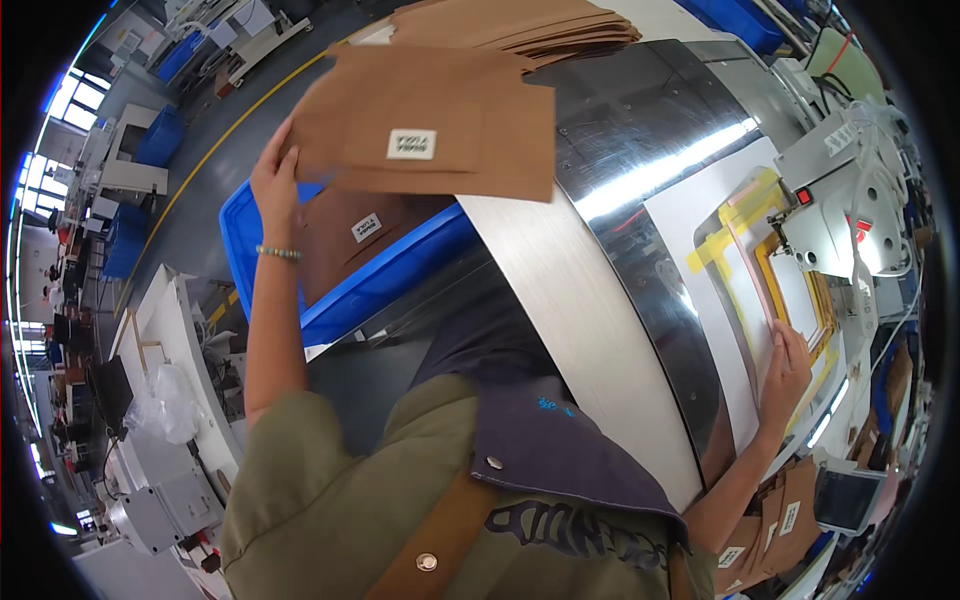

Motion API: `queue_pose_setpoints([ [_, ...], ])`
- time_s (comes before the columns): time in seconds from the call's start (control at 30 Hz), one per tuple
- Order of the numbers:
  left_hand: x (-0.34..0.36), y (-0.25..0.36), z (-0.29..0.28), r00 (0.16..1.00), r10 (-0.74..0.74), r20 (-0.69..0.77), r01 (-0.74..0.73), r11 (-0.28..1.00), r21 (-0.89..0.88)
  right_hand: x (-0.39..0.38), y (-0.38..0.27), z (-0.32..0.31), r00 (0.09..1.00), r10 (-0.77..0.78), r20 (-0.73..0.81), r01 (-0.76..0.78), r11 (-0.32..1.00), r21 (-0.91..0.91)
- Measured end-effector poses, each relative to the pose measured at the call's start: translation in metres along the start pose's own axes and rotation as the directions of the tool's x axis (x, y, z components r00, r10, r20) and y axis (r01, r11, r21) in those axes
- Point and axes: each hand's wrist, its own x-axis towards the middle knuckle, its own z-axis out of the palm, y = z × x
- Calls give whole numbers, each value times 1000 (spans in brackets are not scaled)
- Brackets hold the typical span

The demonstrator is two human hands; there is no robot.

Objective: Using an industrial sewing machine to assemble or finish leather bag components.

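My left hand (275, 175) holds the left edge of a brown panel (494, 140) with a white label, raised over the upper end of a blue bin (380, 265). A similar brown piece (335, 240) lies in the bin. My right hand (785, 370) grips the lower left edge of a layered template frame (745, 250) with yellow tape, on a white sheet under the sewing machine head (850, 225).
A stack of brown panels (590, 35) lies at the back, beside the shiny metal worktop (640, 130). More labelled brown pieces (760, 530) sit at lower right near a screen (845, 495). A white table (190, 370) stands left, beyond it an aisle with a yellow line.
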Motion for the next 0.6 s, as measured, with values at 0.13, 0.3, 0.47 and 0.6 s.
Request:
queue_pose_setpoints([
  [0.13,-67,-105,-72,962,-164,-220,175,984,29,-1,-4,0,999,23,27,-23,1000,18],
  [0.3,-81,-166,-134,763,-632,-137,644,725,244,1,-1,5,999,-1,44,-2,998,65],
  [0.47,-47,-113,-112,989,-113,-94,142,579,803,8,-9,3,997,-76,18,76,997,28],
  [0.6,-1,110,-20,727,657,-201,-595,749,291,-10,4,-13,994,-86,-62,83,995,-57],
])
